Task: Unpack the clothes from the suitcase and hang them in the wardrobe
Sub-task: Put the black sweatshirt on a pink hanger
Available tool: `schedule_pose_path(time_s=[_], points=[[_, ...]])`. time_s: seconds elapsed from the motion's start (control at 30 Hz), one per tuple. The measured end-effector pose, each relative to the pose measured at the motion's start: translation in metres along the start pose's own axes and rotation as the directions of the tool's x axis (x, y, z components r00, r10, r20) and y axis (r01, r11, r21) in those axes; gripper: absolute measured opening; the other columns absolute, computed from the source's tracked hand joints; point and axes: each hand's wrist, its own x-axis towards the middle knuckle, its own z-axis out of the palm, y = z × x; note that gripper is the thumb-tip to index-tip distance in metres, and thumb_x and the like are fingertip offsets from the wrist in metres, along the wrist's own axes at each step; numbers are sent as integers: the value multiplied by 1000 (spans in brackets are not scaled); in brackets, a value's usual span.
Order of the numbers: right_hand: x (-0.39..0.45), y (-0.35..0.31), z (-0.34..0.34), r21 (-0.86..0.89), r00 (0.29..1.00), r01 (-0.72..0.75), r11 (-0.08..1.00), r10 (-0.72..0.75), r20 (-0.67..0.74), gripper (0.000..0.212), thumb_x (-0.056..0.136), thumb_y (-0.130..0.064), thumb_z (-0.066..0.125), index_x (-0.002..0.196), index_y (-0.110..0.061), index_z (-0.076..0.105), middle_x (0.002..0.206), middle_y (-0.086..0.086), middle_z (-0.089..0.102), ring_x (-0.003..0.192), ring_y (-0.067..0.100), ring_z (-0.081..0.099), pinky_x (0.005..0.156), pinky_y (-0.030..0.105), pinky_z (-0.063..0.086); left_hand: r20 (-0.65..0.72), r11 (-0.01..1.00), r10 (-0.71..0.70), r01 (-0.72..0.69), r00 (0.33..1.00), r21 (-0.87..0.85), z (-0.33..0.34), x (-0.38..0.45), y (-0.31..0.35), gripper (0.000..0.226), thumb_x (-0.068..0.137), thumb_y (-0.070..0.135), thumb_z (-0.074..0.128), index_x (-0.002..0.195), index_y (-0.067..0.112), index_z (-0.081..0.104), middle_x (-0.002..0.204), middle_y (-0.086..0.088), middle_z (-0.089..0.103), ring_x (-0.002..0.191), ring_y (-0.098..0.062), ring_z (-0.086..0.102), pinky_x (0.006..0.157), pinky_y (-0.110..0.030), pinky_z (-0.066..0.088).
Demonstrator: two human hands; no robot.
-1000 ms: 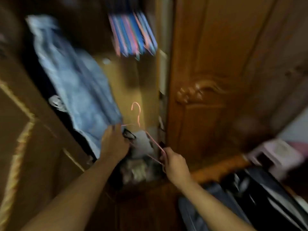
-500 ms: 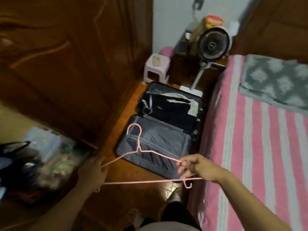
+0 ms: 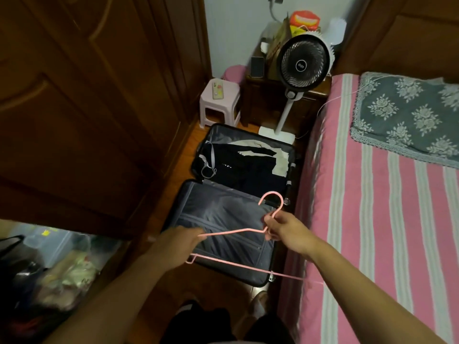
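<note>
An open dark suitcase lies on the wooden floor between the wardrobe and the bed. Its far half holds folded black and cream clothes; the near half is a zipped grey lining. Above the near half I hold a pink wire hanger. My right hand pinches it at the neck just under the hook. My left hand holds the left shoulder end of the hanger. No garment hangs on it.
The brown wardrobe door fills the left; its open bottom shows bags and boxes. A pink striped bed runs along the right. A standing fan, nightstand and pink stool stand beyond the suitcase.
My view swung from the wardrobe interior to the suitcase. My right hand moved from the hanger's right end to its neck, and the hanger shifted rightward over the suitcase.
</note>
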Motion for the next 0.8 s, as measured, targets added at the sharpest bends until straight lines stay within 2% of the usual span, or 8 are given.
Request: schedule_pose_path(time_s=[0.13, 0.2, 0.3, 0.37, 0.5, 0.63, 0.7, 0.8], points=[[63, 17, 15, 19, 994, -104, 994, 105, -27, 37, 105, -29, 48, 80, -13, 69, 71, 3, 68, 66, 17, 55, 71, 31, 47, 48, 999, -15, 16, 999, -34, -11, 64, -47, 25, 102, 48, 48, 88, 30, 57, 74, 5, 62, 67, -10, 60, 65, -38, 52], [106, 32, 26, 15, 978, -135, 991, 136, -160, 39, 105, -32, 48, 74, -16, 66, 67, 6, 63, 60, 17, 51, 63, 31, 42, 55, 993, -22, 28, 998, -115, -2, 112, -73, 12, 100, 44, 54, 107, 37, 61, 95, 13, 65, 84, -7, 63, 76, -35, 55], [178, 73, 37, 35, 902, -230, 973, 226, -368, 40, 106, -29, 46, 72, -17, 64, 68, 7, 62, 58, 16, 52, 55, 28, 40, 37, 953, -86, 93, 996, -289, 27, 194, -117, 44, 99, 27, 61, 141, 35, 51, 128, 6, 52, 112, -14, 57, 97, -33, 49], [227, 112, 42, 11, 860, -293, 956, 269, -433, 40, 106, -25, 44, 71, -19, 63, 72, 9, 63, 65, 21, 55, 61, 32, 45, 28, 931, -173, 173, 985, -321, 57, 246, -152, 48, 99, 21, 61, 146, 27, 49, 140, -4, 50, 123, -23, 55, 106, -37, 46], [324, 196, 55, -56, 801, -397, 916, 316, -508, 37, 104, -18, 39, 73, -15, 60, 94, 23, 65, 85, 35, 59, 82, 43, 49, 101, 935, -219, 238, 971, -263, 135, 333, -216, 42, 101, 22, 56, 143, 25, 51, 142, -3, 52, 125, -21, 55, 103, -32, 46], [427, 277, 64, -48, 734, -401, 915, 290, -614, 39, 105, -18, 37, 67, -16, 47, 87, 23, 61, 81, 36, 55, 71, 37, 37, 68, 990, -103, 109, 992, -94, 201, 436, -256, 45, 103, 25, 50, 147, 25, 45, 142, -3, 50, 126, -21, 53, 105, -37, 46], [480, 311, 63, 8, 707, -335, 942, 257, -659, 37, 104, -22, 45, 69, -12, 51, 76, 16, 58, 77, 32, 55, 68, 40, 38, -1, 999, -30, 30, 1000, -22, 218, 503, -266, 46, 103, 25, 47, 149, 23, 44, 144, -6, 47, 129, -26, 50, 108, -40, 43], [547, 348, 60, -12, 659, -283, 959, 185, -729, 36, 101, -35, 52, 80, -5, 56, 86, 23, 64, 85, 37, 61, 73, 41, 42, -110, 999, -7, 13, 994, 53, 232, 600, -282, 52, 102, 27, 47, 153, 27, 36, 146, -12, 43, 131, -32, 48, 108, -46, 43]])
